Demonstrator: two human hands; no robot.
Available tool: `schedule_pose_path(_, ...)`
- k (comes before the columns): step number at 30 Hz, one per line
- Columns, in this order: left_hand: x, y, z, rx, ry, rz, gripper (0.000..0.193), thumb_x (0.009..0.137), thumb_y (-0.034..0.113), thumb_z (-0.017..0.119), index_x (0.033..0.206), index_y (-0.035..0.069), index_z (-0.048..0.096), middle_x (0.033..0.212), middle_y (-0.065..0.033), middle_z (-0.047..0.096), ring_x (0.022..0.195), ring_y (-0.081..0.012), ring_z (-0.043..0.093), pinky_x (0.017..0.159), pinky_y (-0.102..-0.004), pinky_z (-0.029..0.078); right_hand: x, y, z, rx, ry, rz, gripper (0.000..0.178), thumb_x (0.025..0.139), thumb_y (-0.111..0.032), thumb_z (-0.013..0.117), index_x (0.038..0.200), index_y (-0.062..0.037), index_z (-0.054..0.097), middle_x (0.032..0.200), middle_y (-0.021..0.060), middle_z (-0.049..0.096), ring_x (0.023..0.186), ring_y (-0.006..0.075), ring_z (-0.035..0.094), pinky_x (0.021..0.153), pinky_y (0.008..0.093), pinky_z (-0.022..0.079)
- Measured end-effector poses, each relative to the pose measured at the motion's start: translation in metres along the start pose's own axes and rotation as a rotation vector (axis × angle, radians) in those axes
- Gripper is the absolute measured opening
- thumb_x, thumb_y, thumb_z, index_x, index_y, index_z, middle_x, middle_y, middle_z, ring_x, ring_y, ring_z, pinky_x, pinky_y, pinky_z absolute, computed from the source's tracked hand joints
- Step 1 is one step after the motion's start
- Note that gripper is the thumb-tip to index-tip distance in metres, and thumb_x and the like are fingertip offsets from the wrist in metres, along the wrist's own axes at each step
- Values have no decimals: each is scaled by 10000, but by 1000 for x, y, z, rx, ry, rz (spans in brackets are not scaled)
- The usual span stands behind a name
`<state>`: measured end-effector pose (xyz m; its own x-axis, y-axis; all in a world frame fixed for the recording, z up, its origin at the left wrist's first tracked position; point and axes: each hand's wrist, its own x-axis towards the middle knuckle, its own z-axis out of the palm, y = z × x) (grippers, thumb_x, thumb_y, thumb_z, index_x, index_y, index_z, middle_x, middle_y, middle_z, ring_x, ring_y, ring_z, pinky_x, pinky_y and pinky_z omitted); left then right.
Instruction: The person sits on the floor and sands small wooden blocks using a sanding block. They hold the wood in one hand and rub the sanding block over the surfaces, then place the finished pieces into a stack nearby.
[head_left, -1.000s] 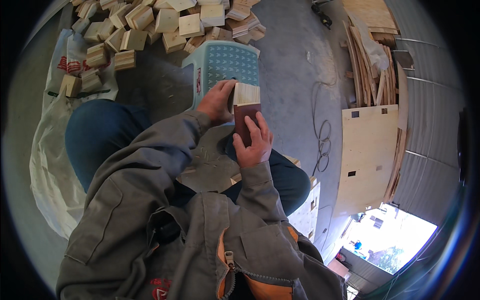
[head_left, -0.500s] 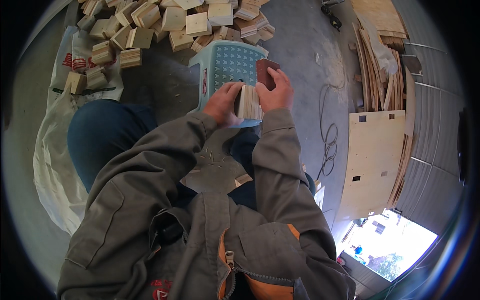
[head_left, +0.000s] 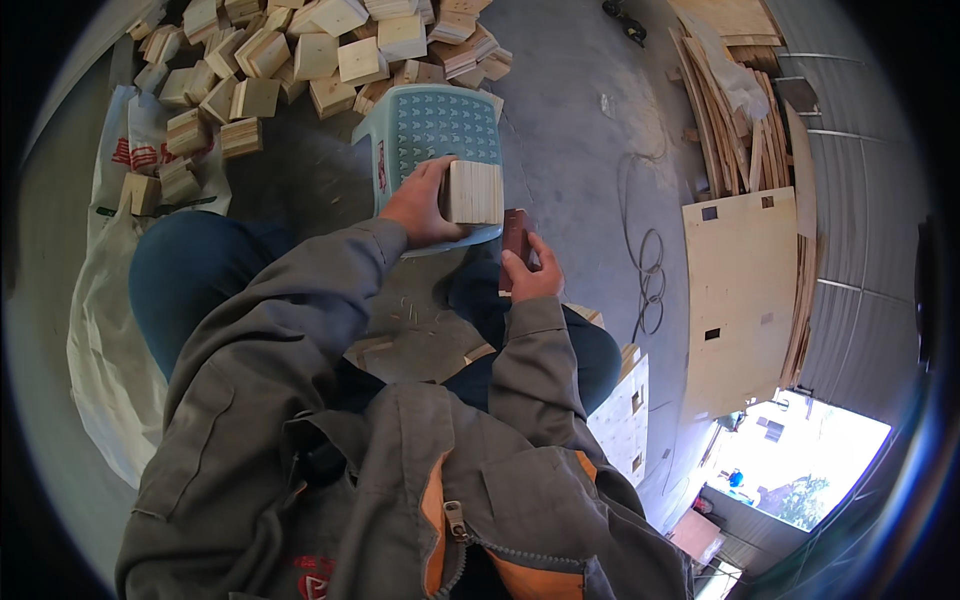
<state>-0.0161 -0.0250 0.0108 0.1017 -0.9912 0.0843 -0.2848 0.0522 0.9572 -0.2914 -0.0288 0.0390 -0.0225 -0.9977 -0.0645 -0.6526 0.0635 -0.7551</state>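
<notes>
A squared plywood block (head_left: 473,192) with layered edges stands on the near part of a light blue plastic stool (head_left: 445,125). My left hand (head_left: 421,205) is closed round its left side, fingers at the back and thumb at the front. Just right of the stool's near edge, my right hand (head_left: 534,272) grips a reddish-brown sanding block (head_left: 515,245), held upright and apart from the plywood block. The palm side of my right hand is partly hidden.
A heap of similar plywood blocks (head_left: 340,55) lies behind the stool. More sit on a white woven sack (head_left: 110,300) at left. On the right are a loose cable (head_left: 650,270), stacked boards (head_left: 715,120) and a plywood sheet (head_left: 742,290) with square holes.
My right hand has drawn the sanding block off the plywood block's right side, down toward me. The plywood block has turned in my left hand, showing a broader layered face.
</notes>
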Motion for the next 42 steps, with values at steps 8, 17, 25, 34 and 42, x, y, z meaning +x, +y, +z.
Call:
schedule_pose_path(8,-3,7,-10,54,-42,-5,1001,651,229,922,1525,62,463,1511,-220,519,1434,-420,507,1199,-454,454,1,-3,3,103,37,-42,639,806,-237,905,1374,-34,692,1428,187,667,1310,326,648,1095,431,520)
schedule_pose_path(17,6,-9,-15,326,199,289,786,794,9,794,1513,103,491,1598,-176,479,1565,-405,381,1247,-456,418,1,5,10,162,63,-39,636,812,-225,900,1377,-24,686,1455,189,650,1333,330,635,1113,432,508)
schedule_pose_path(25,-22,0,-14,227,-15,342,1081,672,186,965,1596,117,409,1644,-178,420,1562,-396,379,1260,-448,408,-1,-10,10,145,65,-21,640,826,-217,888,1395,-26,669,1472,203,635,1355,333,617,1145,437,487)
schedule_pose_path(34,-12,-9,-14,158,68,46,1336,591,209,1018,1677,73,252,1642,-227,404,1526,-403,421,1268,-431,376,-24,-45,15,-59,208,-523,691,813,-195,876,1439,-66,612,1527,237,551,1363,431,562,1122,525,478)
schedule_pose_path(42,7,-12,-3,44,-26,-11,1170,605,194,990,1589,61,372,1509,-210,508,1433,-403,511,1198,-439,447,-47,-56,35,-325,158,-638,699,767,-219,888,1433,-204,675,1572,150,524,1274,391,578,1092,520,471)
